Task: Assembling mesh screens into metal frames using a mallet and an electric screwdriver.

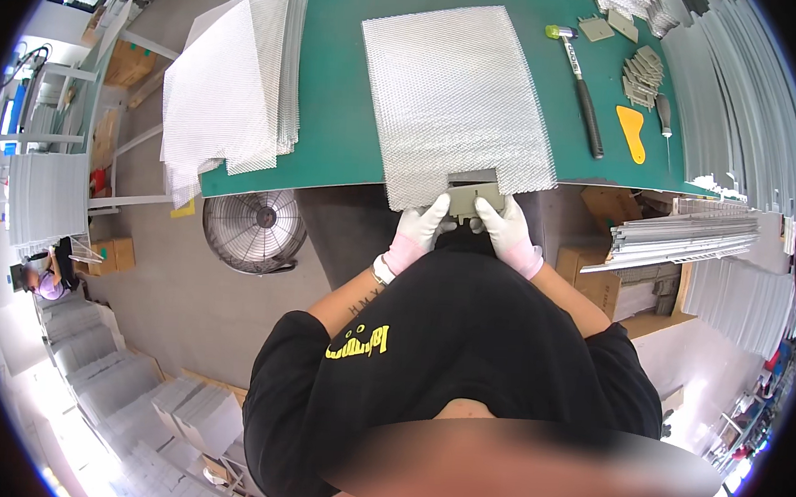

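Note:
A silver mesh sheet [455,98] lies on the green table with its notched near edge overhanging toward me. At that notch is a grey-beige plastic plate [471,203] with small prongs on its near side. My left hand [420,227], in a white glove with a pink cuff, grips the plate's left end between thumb and fingers. My right hand [505,229], gloved the same way, pinches its right end with the thumb on top. The fingers underneath are hidden. Whether the plate is joined to the mesh I cannot tell.
Stacked mesh sheets [235,87] lie at the table's left. Toward the right are a hammer [582,92], a yellow scraper [632,135], a screwdriver [664,114] and several plastic plates [643,77]. A floor fan [255,227] stands below the table's left edge; metal strips [682,236] lie right.

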A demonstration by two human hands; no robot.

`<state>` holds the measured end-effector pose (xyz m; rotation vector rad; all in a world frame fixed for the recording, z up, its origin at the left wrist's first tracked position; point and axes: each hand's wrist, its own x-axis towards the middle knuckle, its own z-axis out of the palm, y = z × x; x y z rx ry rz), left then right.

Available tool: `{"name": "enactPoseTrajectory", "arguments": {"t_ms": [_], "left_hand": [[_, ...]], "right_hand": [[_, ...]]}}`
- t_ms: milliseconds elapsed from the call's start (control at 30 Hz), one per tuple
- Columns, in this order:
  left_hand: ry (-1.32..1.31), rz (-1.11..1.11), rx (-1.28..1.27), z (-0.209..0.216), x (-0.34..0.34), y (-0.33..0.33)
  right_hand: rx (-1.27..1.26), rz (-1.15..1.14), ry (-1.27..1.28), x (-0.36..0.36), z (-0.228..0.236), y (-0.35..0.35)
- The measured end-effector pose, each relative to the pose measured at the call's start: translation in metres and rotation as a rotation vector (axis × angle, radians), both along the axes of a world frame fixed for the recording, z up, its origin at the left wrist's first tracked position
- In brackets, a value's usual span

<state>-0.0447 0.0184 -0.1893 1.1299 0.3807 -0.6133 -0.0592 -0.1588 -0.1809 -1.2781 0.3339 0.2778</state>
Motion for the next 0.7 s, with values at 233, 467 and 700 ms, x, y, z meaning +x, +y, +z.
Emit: {"name": "enactPoseTrajectory", "arguments": {"t_ms": [233, 467, 700], "left_hand": [[-0.058, -0.049, -0.525, -0.022, 0.000, -0.005], [-0.049, -0.081, -0.041, -0.008, 0.007, -0.017], [-0.112, -0.112, -0.029, -0.016, 0.007, -0.005]], "right_hand": [[0.010, 0.000, -0.039, 0.002, -0.006, -0.006], [-0.055, -0.125, -0.018, 0.003, 0.004, 0.006], [-0.137, -0.250, 0.109, 0.004, 0.010, -0.012]]}}
